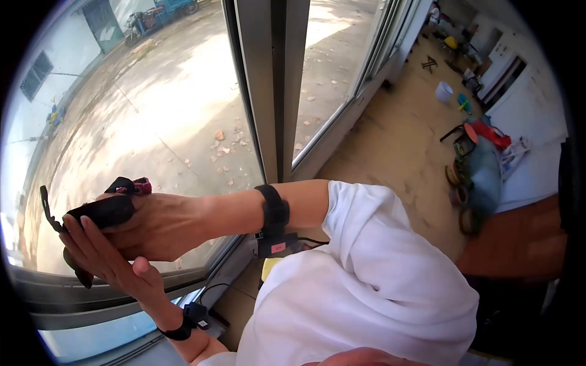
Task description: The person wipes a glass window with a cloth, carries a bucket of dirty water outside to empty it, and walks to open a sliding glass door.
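My right hand point(162, 226) reaches across to the left in front of the glass, with its fingers mostly hidden. It is closed on a black object point(101, 213) with a smooth rounded panel and a thin bent arm, a little like sunglasses; its exact kind is unclear. From below, my left hand point(113, 256) presses against it, fingers along its lower side and thumb sticking up. A dark greenish piece point(78, 268) shows under the left fingers. Dark red fabric point(141, 186) with black beside it sits above the right hand.
Large window panes with a metal post point(274, 91) stand close before me. Straps with small boxes point(274, 238) are on both wrists. Along the room at right are a white bucket point(444, 92), a red-topped stool point(470, 133) and a bluish sack point(485, 174).
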The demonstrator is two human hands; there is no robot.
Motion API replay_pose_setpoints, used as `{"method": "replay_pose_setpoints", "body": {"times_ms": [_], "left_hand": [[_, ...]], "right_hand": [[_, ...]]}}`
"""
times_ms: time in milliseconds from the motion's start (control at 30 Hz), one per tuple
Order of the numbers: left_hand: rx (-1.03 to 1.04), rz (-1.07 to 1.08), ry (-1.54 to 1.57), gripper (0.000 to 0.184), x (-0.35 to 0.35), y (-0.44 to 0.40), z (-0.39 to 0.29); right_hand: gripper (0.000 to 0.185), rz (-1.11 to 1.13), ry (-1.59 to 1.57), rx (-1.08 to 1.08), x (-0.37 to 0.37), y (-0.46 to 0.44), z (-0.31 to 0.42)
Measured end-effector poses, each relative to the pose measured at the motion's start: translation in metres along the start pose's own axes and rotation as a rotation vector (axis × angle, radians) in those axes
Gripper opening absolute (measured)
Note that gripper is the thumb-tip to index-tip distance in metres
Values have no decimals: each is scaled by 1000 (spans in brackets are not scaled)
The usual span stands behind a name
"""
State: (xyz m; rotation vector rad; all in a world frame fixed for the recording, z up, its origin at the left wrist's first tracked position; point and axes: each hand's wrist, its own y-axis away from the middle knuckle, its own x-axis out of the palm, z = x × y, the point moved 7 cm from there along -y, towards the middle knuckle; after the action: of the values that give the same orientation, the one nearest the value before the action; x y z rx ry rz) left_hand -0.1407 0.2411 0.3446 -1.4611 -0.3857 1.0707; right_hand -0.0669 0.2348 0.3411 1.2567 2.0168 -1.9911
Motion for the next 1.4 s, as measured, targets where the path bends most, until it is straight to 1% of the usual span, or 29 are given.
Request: {"method": "replay_pose_setpoints", "body": {"times_ms": [33, 67, 100, 133, 167, 200, 233, 300, 333, 367, 400, 467, 500, 600, 633, 700, 733, 767, 833, 900, 967, 1033, 1100, 1167, 1200, 1267, 1300, 1367, 1400], "left_hand": [[12, 35, 10, 82, 4, 7, -2], [19, 77, 18, 82, 7, 8, -4], [12, 92, 20, 82, 5, -4, -3], [24, 71, -10, 81, -1, -20, -4], [29, 39, -42, 81, -2, -17, -5], [24, 3, -149, 75, -7, -17, -6], [-10, -44, -263, 76, -11, -13, 4], [-73, -150, -438, 77, -26, 1, 34], [-93, -139, -449, 77, -32, 7, 51], [-249, -126, -408, 74, -41, 19, 74], [-404, -112, -366, 70, -45, 29, 89], [-478, -92, -317, 70, -40, 41, 94], [-531, -91, -259, 71, -36, 45, 96], [-663, -96, -112, 73, -21, 52, 89], [-691, -100, -86, 73, -16, 52, 81], [-282, -229, -249, 78, -9, 38, 32], [-386, -155, -99, 82, 0, 53, 38], [-349, -195, -187, 79, -6, 57, 41], [-378, -263, -232, 70, -22, 66, 65], [-482, -270, -229, 60, -40, 64, 96], [-508, -240, -283, 57, -48, 53, 106], [-641, -338, -456, 58, -51, 57, 107], [-425, -251, -350, 64, -22, 48, 59], [-179, -177, -300, 77, 5, 33, 2], [-165, -169, -293, 77, 6, 39, -1], [-34, -45, -442, 79, 17, 33, -11], [6, -80, -468, 78, 12, 20, -5], [10, -164, -486, 72, -14, -27, 21], [-60, -137, -477, 64, -19, -39, 47]], "right_hand": [[28, 64, 107, 4, -9, 8, 5], [28, 71, 105, 9, -10, 13, 3], [28, 56, -7, 26, -19, 10, -3], [28, 36, -127, 42, -31, 4, -9], [28, 45, -144, 40, -35, 11, -10], [27, -13, -144, 96, -52, 21, -14], [27, -68, -146, 151, -68, 31, -18], [33, -135, 251, 303, -94, 62, -33], [40, -82, 402, 388, -108, 73, -44], [44, -28, 484, 461, -117, 90, -55], [51, -8, 497, 465, -121, 104, -66], [56, -117, 443, 525, -118, 116, -86], [56, -112, 435, 518, -111, 122, -90], [55, -48, 594, 458, -103, 133, -95], [59, -13, 647, 404, -100, 133, -95], [65, 37, 739, 344, -97, 134, -95], [65, 36, 741, 345, -97, 133, -95], [65, 37, 756, 334, -98, 133, -94], [66, 41, 776, 342, -94, 134, -91], [57, -131, 720, 330, -101, 135, -91], [57, -140, 741, 332, -104, 133, -91], [56, -161, 747, 319, -106, 133, -88], [65, 27, 795, 313, -102, 134, -90], [65, 41, 800, 303, -105, 134, -91], [65, 51, 798, 317, -103, 134, -88], [63, -9, 787, 323, -105, 135, -88], [62, -4, 769, 339, -104, 136, -89], [58, -40, 706, 406, -101, 139, -90], [58, -61, 731, 412, -104, 139, -89]]}}
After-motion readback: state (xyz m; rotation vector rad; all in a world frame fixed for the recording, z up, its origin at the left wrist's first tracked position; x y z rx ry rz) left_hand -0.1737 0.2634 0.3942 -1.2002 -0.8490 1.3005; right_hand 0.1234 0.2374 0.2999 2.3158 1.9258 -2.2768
